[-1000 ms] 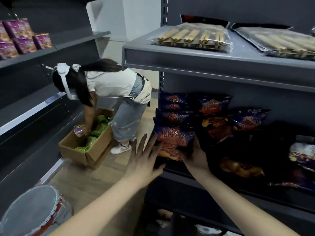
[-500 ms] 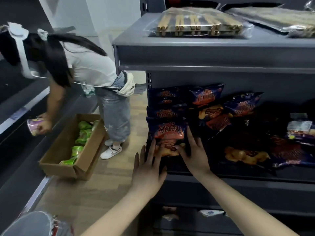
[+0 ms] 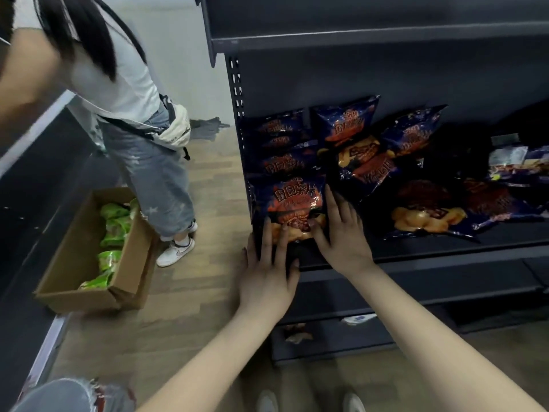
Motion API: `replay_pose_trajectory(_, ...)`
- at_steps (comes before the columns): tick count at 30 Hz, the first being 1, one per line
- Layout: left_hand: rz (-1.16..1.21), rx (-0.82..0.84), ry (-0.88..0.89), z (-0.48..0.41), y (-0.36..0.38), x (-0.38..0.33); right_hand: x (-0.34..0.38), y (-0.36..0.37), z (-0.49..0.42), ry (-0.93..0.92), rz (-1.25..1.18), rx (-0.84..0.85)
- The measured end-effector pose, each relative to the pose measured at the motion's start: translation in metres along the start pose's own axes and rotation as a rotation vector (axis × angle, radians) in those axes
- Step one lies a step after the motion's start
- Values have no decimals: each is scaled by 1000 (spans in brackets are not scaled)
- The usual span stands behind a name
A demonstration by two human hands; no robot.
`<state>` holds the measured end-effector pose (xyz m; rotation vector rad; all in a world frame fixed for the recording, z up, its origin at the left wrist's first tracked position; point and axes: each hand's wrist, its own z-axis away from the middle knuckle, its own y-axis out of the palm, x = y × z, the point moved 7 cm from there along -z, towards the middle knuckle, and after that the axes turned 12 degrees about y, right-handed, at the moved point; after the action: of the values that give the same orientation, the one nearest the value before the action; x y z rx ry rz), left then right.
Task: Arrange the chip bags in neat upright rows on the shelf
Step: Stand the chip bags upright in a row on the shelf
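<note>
Cardboard box [image 3: 74, 275] of green packets [image 3: 114, 230], set on the floor at left. Left hand [image 3: 267, 275]: fingers straight and spread, laid against the lower edge of the front chip bag [image 3: 292, 200]. The bag is stood upright at the left end of the shelf [image 3: 460, 254], backed by a row of like bags. Right hand [image 3: 341, 236]: fingers straight, pressed flat to the bag's right edge. Loose chip bags [image 3: 421, 215] are seen tumbled to the right.

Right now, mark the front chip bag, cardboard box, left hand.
front chip bag [image 3: 292, 200]: head view, printed front.
cardboard box [image 3: 74, 254]: head view, inner wall.
left hand [image 3: 267, 278]: head view, its back.
</note>
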<state>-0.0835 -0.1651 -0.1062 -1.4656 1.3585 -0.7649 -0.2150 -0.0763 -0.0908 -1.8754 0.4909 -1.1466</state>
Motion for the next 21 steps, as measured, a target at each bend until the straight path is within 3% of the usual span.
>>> replay_pose_trajectory(21, 67, 32, 44, 2, 5, 2, 2, -7, 6, 65, -3, -45)
